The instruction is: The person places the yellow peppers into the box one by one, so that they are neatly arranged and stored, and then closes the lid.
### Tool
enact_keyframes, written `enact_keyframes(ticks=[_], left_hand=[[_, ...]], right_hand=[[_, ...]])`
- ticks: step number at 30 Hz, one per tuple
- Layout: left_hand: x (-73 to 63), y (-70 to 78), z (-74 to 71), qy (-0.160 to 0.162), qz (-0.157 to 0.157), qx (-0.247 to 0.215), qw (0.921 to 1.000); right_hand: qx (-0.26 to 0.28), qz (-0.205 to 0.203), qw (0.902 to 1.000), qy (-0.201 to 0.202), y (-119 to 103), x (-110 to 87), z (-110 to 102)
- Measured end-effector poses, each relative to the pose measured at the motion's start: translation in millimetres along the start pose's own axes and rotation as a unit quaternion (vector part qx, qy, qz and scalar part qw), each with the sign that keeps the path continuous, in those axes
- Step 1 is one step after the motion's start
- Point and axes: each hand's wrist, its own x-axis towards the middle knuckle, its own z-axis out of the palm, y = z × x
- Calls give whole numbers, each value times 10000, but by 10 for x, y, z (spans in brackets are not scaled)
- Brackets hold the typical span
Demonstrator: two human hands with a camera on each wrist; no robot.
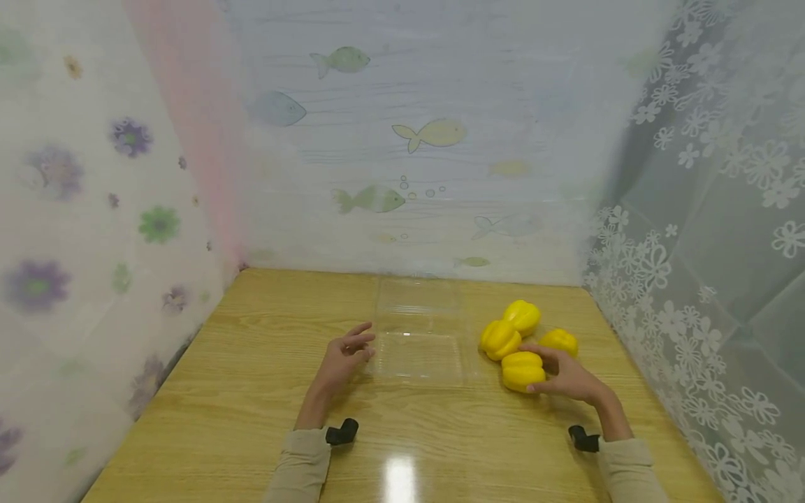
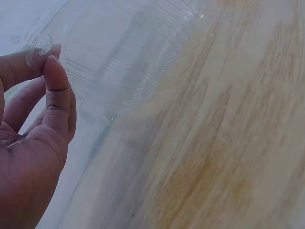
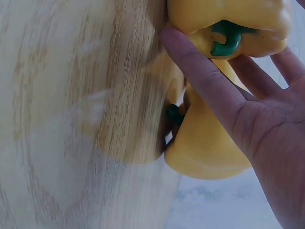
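Observation:
A clear plastic clamshell container [image 1: 420, 381] lies open on the table, its lid [image 1: 418, 290] folded back towards the wall. At its left edge is my left hand [image 1: 342, 356]; in the left wrist view the thumb and a finger pinch the clear rim [image 2: 43, 44] near a small tab. My right hand [image 1: 569, 377] grips the nearest yellow bell pepper [image 1: 520, 372], thumb on the near side and fingers on the far side. The right wrist view shows that pepper's green stem [image 3: 228, 40]. Three more yellow peppers [image 1: 499, 340] lie close around it.
The wooden table [image 1: 251, 412] meets a fish-print curtain [image 1: 377, 140] at the back. A floral curtain [image 1: 82, 244] hangs on the left, and a grey one with white flowers [image 1: 692, 279] on the right. The peppers lie right of the container.

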Motion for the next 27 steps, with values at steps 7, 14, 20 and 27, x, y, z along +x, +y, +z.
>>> enact_keyframes(ticks=[7, 14, 20, 27], left_hand=[[-4, 4, -2, -61, 53, -39, 10000], [-5, -21, -8, -49, 50, -20, 10000], [-5, -36, -7, -88, 92, 15, 9999], [5, -40, -18, -163, 154, 89, 9997]], right_hand=[[-48, -80, 9999, 58, -4, -3, 6], [4, -83, 9999, 56, 12, -7, 9], [-54, -17, 9999, 120, 24, -8, 14], [-123, 64, 9998, 174, -3, -16, 12]])
